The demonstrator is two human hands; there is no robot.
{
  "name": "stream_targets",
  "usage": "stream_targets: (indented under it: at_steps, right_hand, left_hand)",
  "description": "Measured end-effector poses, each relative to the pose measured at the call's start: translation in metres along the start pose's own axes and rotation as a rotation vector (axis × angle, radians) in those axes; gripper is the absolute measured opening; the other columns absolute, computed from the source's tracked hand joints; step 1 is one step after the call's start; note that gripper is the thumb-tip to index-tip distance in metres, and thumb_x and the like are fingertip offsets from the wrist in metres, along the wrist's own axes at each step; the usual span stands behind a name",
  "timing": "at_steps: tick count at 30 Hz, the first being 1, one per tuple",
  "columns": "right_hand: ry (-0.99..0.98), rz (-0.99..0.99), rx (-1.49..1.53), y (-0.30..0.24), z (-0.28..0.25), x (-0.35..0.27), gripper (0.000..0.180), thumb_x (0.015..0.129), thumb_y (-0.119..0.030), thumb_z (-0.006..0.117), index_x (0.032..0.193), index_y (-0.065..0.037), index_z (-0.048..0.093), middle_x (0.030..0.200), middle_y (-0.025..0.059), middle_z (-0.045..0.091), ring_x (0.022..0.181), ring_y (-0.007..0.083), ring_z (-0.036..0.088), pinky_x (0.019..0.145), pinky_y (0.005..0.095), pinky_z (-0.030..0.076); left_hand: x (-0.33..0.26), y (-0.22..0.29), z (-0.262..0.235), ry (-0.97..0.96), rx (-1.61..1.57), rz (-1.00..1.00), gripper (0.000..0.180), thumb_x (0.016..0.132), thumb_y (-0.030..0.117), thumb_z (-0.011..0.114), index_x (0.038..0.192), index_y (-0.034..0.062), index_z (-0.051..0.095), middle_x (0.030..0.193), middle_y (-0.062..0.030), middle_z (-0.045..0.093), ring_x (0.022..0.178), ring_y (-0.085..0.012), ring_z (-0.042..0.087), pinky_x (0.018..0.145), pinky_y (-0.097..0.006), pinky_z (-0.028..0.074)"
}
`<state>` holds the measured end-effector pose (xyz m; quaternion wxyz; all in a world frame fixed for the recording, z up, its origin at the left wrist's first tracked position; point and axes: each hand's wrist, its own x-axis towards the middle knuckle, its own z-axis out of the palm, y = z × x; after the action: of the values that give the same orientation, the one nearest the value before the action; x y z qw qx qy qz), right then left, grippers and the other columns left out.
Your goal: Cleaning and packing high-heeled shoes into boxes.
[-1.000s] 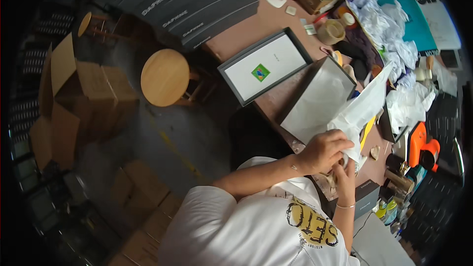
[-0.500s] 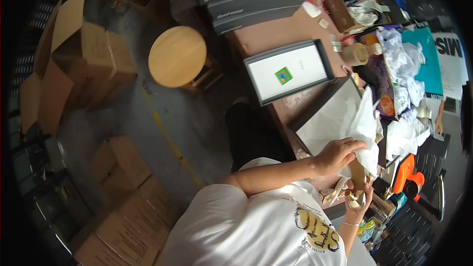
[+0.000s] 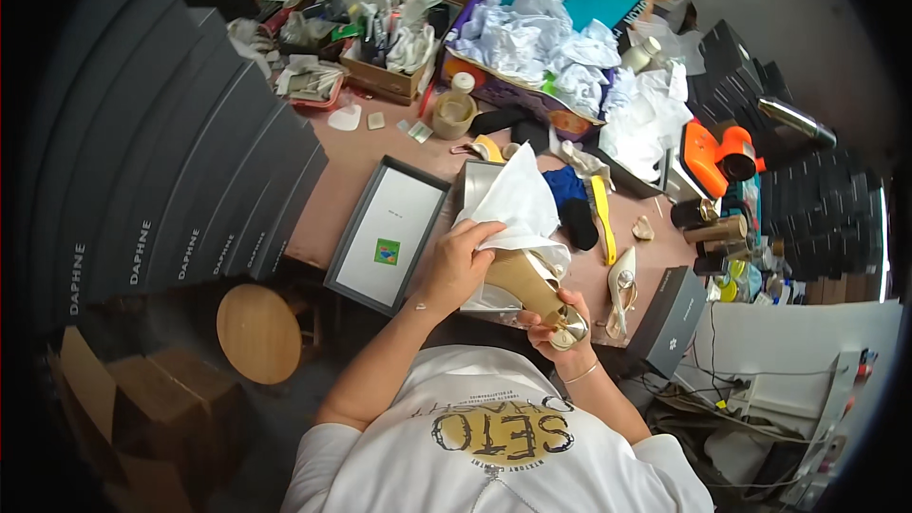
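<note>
My right hand (image 3: 568, 334) grips the metallic gold toe end of a beige shoe (image 3: 521, 283) and keeps it tilted in front of my chest. At the shoe's other end, my left hand (image 3: 458, 271) has its fingers closed on a sheet of white tissue paper (image 3: 518, 198), which drapes over part of the shoe. Beneath the paper is an open shoebox (image 3: 472, 180), mostly hidden. A second pale shoe with a round shiny ornament (image 3: 621, 293) lies on the table to the right. Left of the open box rests a grey-edged box lid (image 3: 364, 271), white inside with a green square.
Dark shoeboxes (image 3: 180, 152) are stacked high at the left. A purple carton (image 3: 532, 100) of crumpled paper stands at the back, beside a jar (image 3: 454, 116). On the right are a yellow-handled tool (image 3: 602, 214), an orange device (image 3: 705, 160) and an upright dark box (image 3: 670, 318).
My view has swung to the right, bringing the table to the middle. The shoe remains in my right hand and the tissue paper in my left; more of the shoe now shows.
</note>
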<state>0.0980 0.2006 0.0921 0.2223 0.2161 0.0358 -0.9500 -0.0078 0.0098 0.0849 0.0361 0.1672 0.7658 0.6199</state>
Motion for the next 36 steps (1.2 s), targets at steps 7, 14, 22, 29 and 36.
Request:
stream_targets:
  at_steps: [7, 14, 22, 29, 36]
  right_hand:
    - [-0.032, -0.072, 0.018, 0.004, -0.004, -0.001, 0.045, 0.086, -0.026, 0.055, 0.123, 0.000, 0.049, 0.108, 0.0143, 0.060, 0.083, 0.0274, 0.058, 0.069, 0.0335, 0.059]
    - [0.183, -0.692, -0.517, -0.004, 0.017, 0.057, 0.052, 0.094, -0.039, 0.048, 0.133, -0.005, 0.045, 0.134, 0.0176, 0.049, 0.121, 0.0292, 0.050, 0.098, 0.0427, 0.046]
    - [0.133, -0.632, -0.603, -0.013, 0.010, 0.024, 0.057, 0.094, -0.043, 0.048, 0.135, -0.004, 0.042, 0.136, 0.0183, 0.046, 0.125, 0.0303, 0.046, 0.101, 0.0430, 0.042]
    - [0.103, -0.654, -0.653, -0.001, 0.007, 0.022, 0.061, 0.094, -0.046, 0.048, 0.137, -0.004, 0.040, 0.139, 0.0189, 0.042, 0.129, 0.0312, 0.041, 0.103, 0.0433, 0.039]
    - [0.061, -0.684, -1.500, 0.042, -0.017, 0.086, 0.065, 0.093, -0.049, 0.048, 0.138, -0.003, 0.038, 0.141, 0.0195, 0.039, 0.132, 0.0322, 0.037, 0.106, 0.0436, 0.036]
  left_hand:
    - [-0.005, 0.027, -0.001, -0.140, 0.027, 0.112, 0.041, 0.074, -0.004, 0.064, 0.114, 0.0033, 0.064, 0.087, -0.0126, 0.060, 0.075, -0.0242, 0.061, 0.065, -0.030, 0.050]
    - [-0.020, 0.061, 0.052, -0.324, 0.009, 0.667, 0.053, 0.061, -0.006, 0.064, 0.113, 0.0027, 0.064, 0.080, -0.0078, 0.058, 0.066, -0.0249, 0.059, 0.059, -0.035, 0.049]
    - [-0.048, 0.069, 0.062, -0.500, -0.150, 0.802, 0.051, 0.062, 0.000, 0.061, 0.113, 0.0028, 0.063, 0.075, -0.0064, 0.055, 0.067, -0.0237, 0.059, 0.059, -0.034, 0.049]
    - [-0.043, 0.037, 0.018, -0.557, -0.008, 0.360, 0.085, 0.074, 0.032, 0.079, 0.140, 0.0024, 0.035, 0.121, -0.0144, 0.049, 0.112, -0.0258, 0.051, 0.094, -0.036, 0.043]
    - [-0.014, -0.014, 0.010, 0.123, -1.104, -0.804, 0.063, 0.085, 0.036, 0.063, 0.135, 0.0061, 0.041, 0.130, -0.0104, 0.053, 0.120, -0.0301, 0.050, 0.103, -0.049, 0.039]
